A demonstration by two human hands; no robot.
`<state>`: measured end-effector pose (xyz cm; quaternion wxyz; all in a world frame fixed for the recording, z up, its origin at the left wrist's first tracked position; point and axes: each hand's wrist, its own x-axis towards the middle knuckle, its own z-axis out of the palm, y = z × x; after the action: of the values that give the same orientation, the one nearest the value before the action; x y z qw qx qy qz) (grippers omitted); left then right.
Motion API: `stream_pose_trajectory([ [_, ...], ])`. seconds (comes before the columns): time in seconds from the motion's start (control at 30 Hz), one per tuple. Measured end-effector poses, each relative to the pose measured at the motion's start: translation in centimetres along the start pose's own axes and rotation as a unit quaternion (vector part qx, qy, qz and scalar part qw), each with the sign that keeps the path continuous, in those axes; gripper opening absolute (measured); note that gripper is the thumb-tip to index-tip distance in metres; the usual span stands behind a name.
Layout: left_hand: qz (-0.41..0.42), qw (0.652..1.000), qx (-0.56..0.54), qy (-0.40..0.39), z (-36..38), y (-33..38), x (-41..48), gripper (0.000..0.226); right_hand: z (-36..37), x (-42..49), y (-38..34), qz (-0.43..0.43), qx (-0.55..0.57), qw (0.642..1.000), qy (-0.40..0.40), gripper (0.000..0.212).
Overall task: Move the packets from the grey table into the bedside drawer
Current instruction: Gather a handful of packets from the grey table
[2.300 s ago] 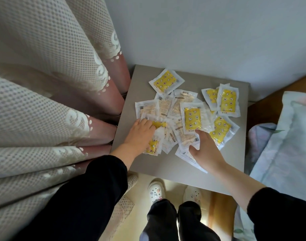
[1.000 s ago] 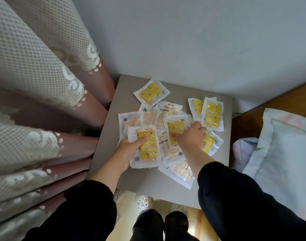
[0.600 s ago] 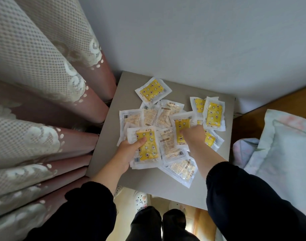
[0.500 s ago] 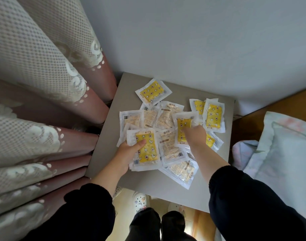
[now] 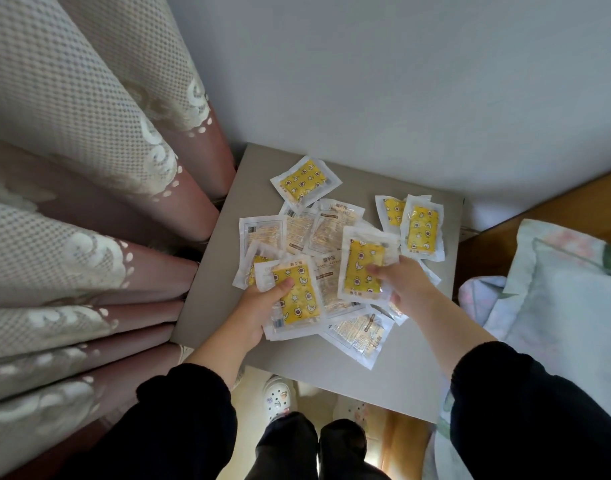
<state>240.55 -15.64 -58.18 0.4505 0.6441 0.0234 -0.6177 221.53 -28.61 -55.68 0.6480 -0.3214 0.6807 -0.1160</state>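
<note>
Head view
Tabletop [image 5: 383, 386]: grey, square, set into the corner below a pale wall [image 5: 366, 81]; carries every packet in sight.
Heap [image 5: 326, 233]: overlapping packets across the middle, some yellow face up, others showing a pale printed back.
Far packet [image 5: 306, 181]: lies alone, angled, touching the far end of the heap.
Pair of packets [image 5: 422, 232]: yellow side up, overlapping, near the far right edge.
Left hand [image 5: 259, 317]: over the near-left part of the heap; fingers [image 5: 284, 285] curled round the left-hand packet [image 5: 297, 299], thumb on its yellow face, more white edges showing under it in the same grip.
Right hand [image 5: 406, 289]: just right of the heap's middle; fingers [image 5: 375, 270] pinching the right-hand packet [image 5: 361, 268] at its near right side, its face turned up toward the camera, above the others.
Edges: curtain [image 5: 89, 168] folds close against the left edge; bare grey strip along the near edge and down the left side; pillow [image 5: 567, 299] and bedding beside the right edge; white shoes [image 5: 278, 398] on the floor below the near edge.
Packet look: flat clear pouches with white sealed borders, a yellow rectangle printed with small stars and moons on the front, and text and a barcode on the back.
</note>
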Motion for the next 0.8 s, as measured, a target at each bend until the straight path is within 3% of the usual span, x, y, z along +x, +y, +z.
stream_pose_trajectory([
  [0.3,0.016,0.999,-0.037,-0.004,1.3,0.1,-2.9,0.011,-0.4,-3.5,-1.0,-0.039,-0.052,0.998,0.02,0.017],
  [0.57,0.076,0.996,0.041,0.016,3.2,5.4,-9.6,0.01,-0.1,-13.1,-4.6,-0.207,-0.143,0.966,0.057,0.022],
  [0.8,0.122,0.98,0.155,-0.027,4.2,8.3,-14.0,0.011,-0.9,-18.5,-4.7,-0.22,-0.126,0.957,0.138,0.027],
])
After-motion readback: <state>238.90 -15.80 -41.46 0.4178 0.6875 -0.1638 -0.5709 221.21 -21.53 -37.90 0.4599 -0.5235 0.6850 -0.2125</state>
